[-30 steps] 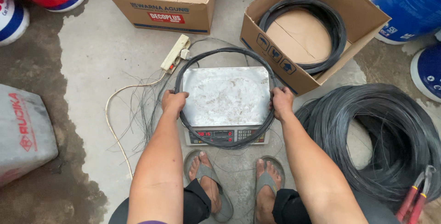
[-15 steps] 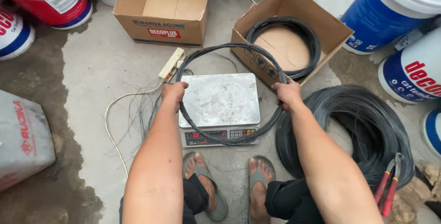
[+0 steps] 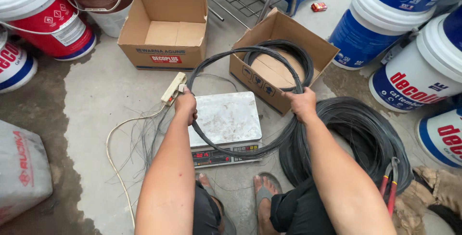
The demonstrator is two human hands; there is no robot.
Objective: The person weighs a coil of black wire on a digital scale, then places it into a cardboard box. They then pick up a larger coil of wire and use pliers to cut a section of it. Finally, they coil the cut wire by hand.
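My left hand is closed in a fist around the left side of the black wire coil; my right hand is closed around its right side. The coil is a thin round hoop of several dark, smooth strands, held tilted: its near edge hangs just over the front of the scale, its far edge reaches above the right cardboard box.

From the left: a grey sack lies on the concrete floor, which is damp and stained at that side. A cream power strip with a pale cable lies beside my left hand. The scale has a square, dull, scratched metal plate and a red-lit display. The left cardboard box stands open. The right box holds another black coil. A large bundle of black wire lies on the floor, with red-handled cutters on its rim. Round plastic paint buckets stand around.

Half a second ago the coil lay lower, ringing the scale plate; it is now raised and carried rightward, towards the right box.
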